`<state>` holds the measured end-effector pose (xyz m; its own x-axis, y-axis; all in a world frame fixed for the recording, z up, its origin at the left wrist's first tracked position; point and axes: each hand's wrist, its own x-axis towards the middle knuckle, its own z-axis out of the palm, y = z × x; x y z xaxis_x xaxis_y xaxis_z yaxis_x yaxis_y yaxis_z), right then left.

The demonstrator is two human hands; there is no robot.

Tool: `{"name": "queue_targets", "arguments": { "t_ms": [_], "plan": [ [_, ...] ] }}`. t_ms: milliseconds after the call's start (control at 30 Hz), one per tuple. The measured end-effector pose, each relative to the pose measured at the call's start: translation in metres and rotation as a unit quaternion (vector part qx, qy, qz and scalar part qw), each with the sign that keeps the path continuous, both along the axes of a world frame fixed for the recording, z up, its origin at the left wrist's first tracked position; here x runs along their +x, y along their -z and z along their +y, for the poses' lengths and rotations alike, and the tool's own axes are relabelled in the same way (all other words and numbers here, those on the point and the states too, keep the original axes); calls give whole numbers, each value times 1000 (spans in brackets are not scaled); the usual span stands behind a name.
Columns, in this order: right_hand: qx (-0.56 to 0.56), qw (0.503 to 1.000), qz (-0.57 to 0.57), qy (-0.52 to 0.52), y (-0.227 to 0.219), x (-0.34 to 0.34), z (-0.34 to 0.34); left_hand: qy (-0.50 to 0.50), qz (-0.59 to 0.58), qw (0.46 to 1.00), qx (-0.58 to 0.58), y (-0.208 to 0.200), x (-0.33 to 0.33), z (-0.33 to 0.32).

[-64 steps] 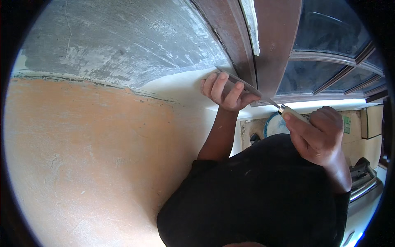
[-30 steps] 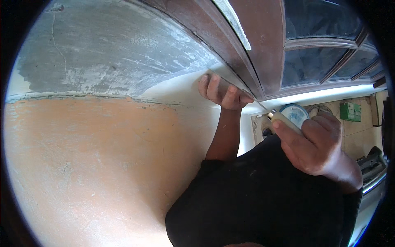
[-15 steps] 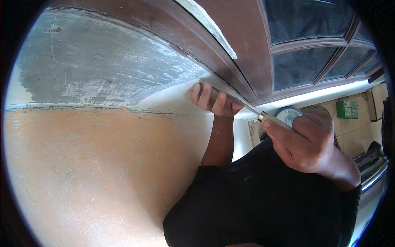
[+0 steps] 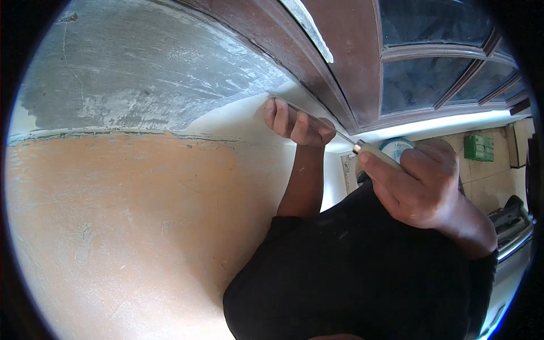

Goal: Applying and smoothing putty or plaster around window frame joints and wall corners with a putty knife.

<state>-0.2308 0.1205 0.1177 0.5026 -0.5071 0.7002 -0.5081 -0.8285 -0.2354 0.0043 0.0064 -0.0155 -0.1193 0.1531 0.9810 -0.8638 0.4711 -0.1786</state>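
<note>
My right hand (image 4: 425, 184) is closed around the pale handle (image 4: 378, 158) of a long thin-bladed scraper (image 4: 343, 136), with a metal collar between handle and blade. The blade slants up and left to my left hand (image 4: 294, 126), whose curled fingers rest along it. Its far end meets a smooth white strip of wall (image 4: 231, 116), beside the brown wooden frame (image 4: 317, 79). Seen nearly edge-on, the blade does not show its full width, and my left fingers cover part of it.
Rough grey wall (image 4: 153, 68) lies above an orange painted wall (image 4: 124, 209) on the left. To the right is a brown door (image 4: 357, 68) with dark glass panes. A round blue-rimmed container (image 4: 396, 145) and a green box (image 4: 479, 148) stand on the tiled floor.
The wall and door frame sit a little higher in the picture. Both hands keep their hold on the scraper, its handle slightly up and left of where it was.
</note>
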Motion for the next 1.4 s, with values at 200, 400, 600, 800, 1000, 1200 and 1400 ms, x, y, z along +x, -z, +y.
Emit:
{"name": "queue_targets", "arguments": {
  "t_ms": [200,400,600,800,1000,1200,1400],
  "plan": [
    [-5,1000,-21,-1,2,1,0,-4,9,1000,4,0,-1,3],
    [9,1000,30,-3,-9,8,2,6,35,999,3,-2,-2,2],
    [6,1000,25,0,11,4,1,29,44,999,-6,8,-11,-4],
    [30,999,2,-31,-1,-4,-10,36,51,998,1,9,-10,-4],
    [229,965,-107,-72,60,-48,1,15,5,992,128,9,-2,48],
    [322,947,-4,-24,91,-108,-9,150,311,755,558,81,-61,149],
    [375,906,65,-185,96,-128,-37,175,519,613,569,106,-131,214]
  ]
}}
